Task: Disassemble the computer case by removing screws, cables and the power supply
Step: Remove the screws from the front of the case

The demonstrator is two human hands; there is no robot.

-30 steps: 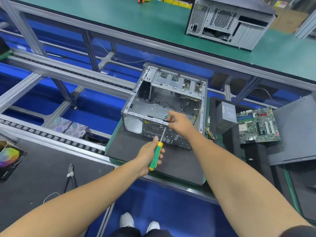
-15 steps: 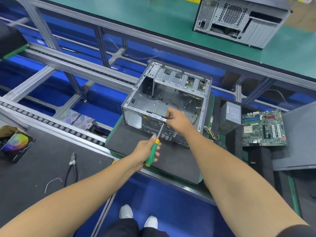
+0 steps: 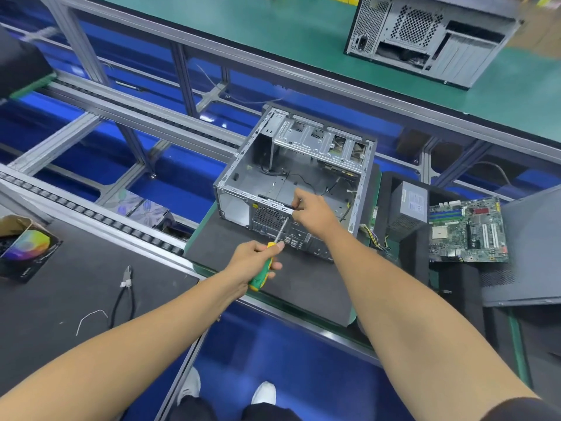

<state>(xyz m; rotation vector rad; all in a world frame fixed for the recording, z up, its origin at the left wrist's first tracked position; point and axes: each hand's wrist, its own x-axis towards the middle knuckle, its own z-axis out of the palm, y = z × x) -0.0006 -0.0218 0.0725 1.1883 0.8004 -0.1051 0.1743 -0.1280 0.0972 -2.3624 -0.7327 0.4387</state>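
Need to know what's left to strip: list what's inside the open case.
Inside the case: loose black cables on the floor, a metal drive cage at the far end. No motherboard or power supply shows. The right hand and near rim hide the near corner.

Lying on the dark mat (image 3: 45,314) at lower left: a pair of pliers (image 3: 127,287) with black handles, just beside a bent scrap of white wire (image 3: 91,317), and near the left edge an open box (image 3: 27,247) printed with a colour wheel. Running aslant past the mat, a roller conveyor (image 3: 91,214) in an aluminium frame, with patterned cartons (image 3: 142,208) below it. Resting at right on black blocks, a green motherboard (image 3: 467,230) beside a dark side panel (image 3: 531,247); standing far back on the green table (image 3: 273,28), a second grey case (image 3: 431,38), its perforated rear in view.
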